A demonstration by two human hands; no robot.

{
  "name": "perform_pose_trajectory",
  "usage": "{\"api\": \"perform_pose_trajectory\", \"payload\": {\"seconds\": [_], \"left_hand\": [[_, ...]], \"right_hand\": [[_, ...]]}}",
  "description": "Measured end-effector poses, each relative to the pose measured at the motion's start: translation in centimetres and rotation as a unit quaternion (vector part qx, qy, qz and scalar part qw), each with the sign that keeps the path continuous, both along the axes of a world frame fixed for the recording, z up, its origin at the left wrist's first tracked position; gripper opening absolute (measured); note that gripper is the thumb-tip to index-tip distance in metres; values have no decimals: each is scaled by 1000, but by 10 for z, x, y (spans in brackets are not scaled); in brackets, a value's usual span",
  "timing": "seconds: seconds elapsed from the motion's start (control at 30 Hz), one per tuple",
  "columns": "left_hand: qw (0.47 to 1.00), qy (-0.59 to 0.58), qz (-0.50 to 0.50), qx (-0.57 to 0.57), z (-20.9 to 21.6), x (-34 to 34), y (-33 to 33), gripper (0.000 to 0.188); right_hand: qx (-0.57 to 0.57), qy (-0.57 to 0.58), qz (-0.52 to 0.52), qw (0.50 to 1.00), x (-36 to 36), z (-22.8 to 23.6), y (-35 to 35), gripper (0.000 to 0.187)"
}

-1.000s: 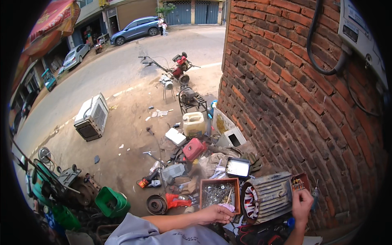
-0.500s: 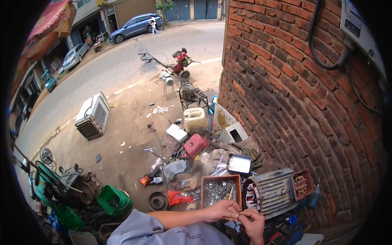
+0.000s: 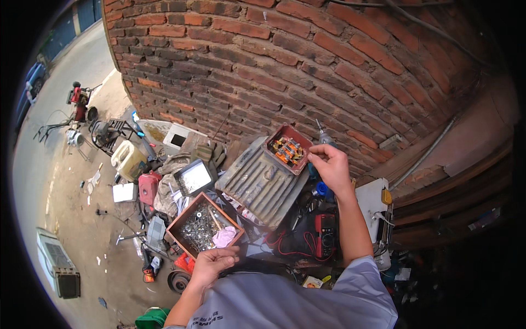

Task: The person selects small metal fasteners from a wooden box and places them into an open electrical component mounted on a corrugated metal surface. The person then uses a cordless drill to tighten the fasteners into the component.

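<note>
My right hand (image 3: 332, 171) reaches to the edge of a small reddish-brown box (image 3: 269, 149) holding orange, yellow and black parts (image 3: 288, 151). Its thumb and forefinger come close together beside the rim; anything between them is too small to make out. Under the box lies a ribbed grey metal casing (image 3: 256, 178). Nearer my body, my left hand (image 3: 211, 267) hovers by the lower edge of a wooden tray (image 3: 183, 219), fingers curled toward the thumb. I cannot tell what they pinch. Screws and small metal bits (image 3: 198, 223) fill the tray, with a pink crumpled piece (image 3: 223, 237) on top.
A red and black multimeter (image 3: 325, 237) with red leads lies right of the casing. A drill-like tool (image 3: 324, 137) stands against the brick wall (image 3: 263, 71). Left are a black-rimmed white tray (image 3: 195, 178), a red tank (image 3: 148, 186), a cream jerrycan (image 3: 129, 159) and scattered tools.
My view has swung to the right. My hands, together over a small thing before, are now apart: the right has gone out to the box of orange parts, the left stays near the wooden tray.
</note>
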State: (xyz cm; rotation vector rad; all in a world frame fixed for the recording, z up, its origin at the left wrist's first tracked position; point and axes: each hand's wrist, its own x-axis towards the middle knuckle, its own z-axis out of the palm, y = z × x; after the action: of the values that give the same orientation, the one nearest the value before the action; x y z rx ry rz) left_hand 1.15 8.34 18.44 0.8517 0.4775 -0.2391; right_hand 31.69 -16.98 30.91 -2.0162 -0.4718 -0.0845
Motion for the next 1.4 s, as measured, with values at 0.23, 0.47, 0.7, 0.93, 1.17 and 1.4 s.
{"api": "perform_pose_trajectory", "payload": {"seconds": [0.23,0.47,0.7,0.93,1.17,1.4], "left_hand": [[997,-12,-55,57,3,-5,-1,15],[999,10,-22,37,-7,-15,-7,14],[998,38,-13,42,-6,-14,-11,13],[999,25,-11,41,-8,-14,-11,13],[999,36,-13,36,-12,-14,-10,14],[999,32,-19,39,-13,-14,-9,15]], "right_hand": [[-279,-128,98,947,35,0,27,17],[-314,-99,109,938,42,-2,36,16],[-413,-161,158,882,49,7,44,13],[-416,-136,170,883,53,8,44,13],[-403,-128,177,889,50,8,43,21],[-409,-147,181,883,51,11,42,14]]}}
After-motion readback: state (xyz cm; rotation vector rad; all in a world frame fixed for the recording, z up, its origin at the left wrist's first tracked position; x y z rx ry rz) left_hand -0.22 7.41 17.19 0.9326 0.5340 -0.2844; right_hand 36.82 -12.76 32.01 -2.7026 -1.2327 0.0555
